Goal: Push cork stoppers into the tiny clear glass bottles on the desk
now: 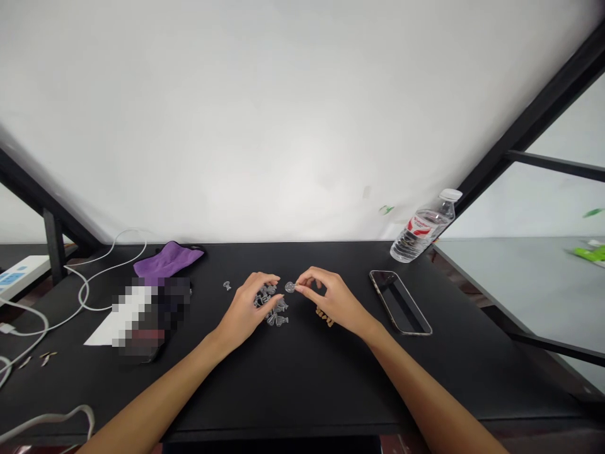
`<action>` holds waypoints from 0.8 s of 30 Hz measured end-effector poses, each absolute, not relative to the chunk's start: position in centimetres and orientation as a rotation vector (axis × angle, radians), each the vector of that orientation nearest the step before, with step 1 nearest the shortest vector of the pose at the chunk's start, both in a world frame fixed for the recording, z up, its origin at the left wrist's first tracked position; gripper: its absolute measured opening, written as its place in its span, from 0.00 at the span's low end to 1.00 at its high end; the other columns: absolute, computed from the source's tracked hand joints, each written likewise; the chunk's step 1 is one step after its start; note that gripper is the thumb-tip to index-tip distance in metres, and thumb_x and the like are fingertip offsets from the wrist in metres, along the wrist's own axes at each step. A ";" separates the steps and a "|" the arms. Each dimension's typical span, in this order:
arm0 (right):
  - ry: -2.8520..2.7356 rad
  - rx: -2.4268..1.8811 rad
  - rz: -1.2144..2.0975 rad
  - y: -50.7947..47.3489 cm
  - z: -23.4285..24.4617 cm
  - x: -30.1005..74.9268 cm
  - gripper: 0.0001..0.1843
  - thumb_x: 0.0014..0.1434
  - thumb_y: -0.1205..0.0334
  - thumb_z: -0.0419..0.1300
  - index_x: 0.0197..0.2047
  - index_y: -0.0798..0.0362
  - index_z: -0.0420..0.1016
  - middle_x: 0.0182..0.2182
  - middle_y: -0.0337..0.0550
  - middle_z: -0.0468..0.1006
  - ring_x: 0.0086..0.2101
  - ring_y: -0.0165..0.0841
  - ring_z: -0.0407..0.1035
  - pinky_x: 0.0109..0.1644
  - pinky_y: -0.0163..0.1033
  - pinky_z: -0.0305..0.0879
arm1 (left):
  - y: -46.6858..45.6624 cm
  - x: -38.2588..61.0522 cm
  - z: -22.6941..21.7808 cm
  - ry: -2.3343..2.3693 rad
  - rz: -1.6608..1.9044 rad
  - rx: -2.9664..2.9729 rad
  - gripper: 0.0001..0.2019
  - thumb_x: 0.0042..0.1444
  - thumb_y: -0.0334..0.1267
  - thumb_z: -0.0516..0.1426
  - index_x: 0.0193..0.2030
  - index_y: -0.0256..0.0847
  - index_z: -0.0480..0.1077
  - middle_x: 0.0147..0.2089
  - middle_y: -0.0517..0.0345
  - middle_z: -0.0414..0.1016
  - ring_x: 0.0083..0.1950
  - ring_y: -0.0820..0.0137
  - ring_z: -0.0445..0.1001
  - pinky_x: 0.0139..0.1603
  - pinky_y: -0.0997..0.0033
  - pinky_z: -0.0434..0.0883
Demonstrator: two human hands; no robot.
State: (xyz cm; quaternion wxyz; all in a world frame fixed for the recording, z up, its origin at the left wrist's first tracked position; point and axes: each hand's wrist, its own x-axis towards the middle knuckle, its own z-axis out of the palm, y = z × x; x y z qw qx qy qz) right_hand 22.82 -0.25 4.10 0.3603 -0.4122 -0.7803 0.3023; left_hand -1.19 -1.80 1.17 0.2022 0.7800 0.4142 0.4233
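Observation:
My right hand [326,295] pinches a small clear suction cup [290,287] between thumb and fingertips, its round face turned toward me. Close by on the left, my left hand [248,304] arches over a pile of similar clear suction cups [280,320], thumb and fingers apart. Part of that pile is hidden behind the left hand. One more clear piece [227,285] lies alone to the left. Under the right palm sit several small tan pieces [324,317], partly covered, their kind too small to make out.
A phone [400,302] lies to the right on the black table [302,384], with a water bottle [425,228] leaning behind it. At left are a purple cloth [169,260], a white paper [106,325] beside a blurred patch, white cables [85,293] and a power strip [21,274].

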 end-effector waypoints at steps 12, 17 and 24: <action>-2.297 -1.238 0.502 0.9 2.7 24.1 0.05 0.69 0.60 0.62 0.39 0.49 0.75 0.37 0.40 0.74 0.41 0.35 0.71 0.45 0.38 0.65 | -2.5 -1.0 2.3 1.094 0.723 2.636 0.08 0.69 0.38 0.58 0.53 0.44 0.74 0.51 0.53 0.77 0.57 0.60 0.71 0.61 0.55 0.64; -2.336 -1.267 0.489 0.9 2.7 24.1 0.06 0.69 0.60 0.62 0.38 0.50 0.75 0.37 0.40 0.73 0.40 0.36 0.71 0.44 0.38 0.64 | -2.5 -0.9 2.1 1.080 0.660 2.676 0.09 0.71 0.39 0.56 0.52 0.44 0.76 0.52 0.52 0.78 0.56 0.60 0.73 0.61 0.55 0.65; -2.368 -1.247 0.455 0.8 2.5 23.9 0.03 0.69 0.61 0.61 0.41 0.49 0.75 0.39 0.41 0.74 0.43 0.37 0.72 0.46 0.39 0.66 | -2.3 -1.0 1.0 1.213 0.680 2.664 0.21 0.70 0.47 0.56 0.67 0.49 0.69 0.73 0.49 0.65 0.74 0.53 0.62 0.73 0.44 0.58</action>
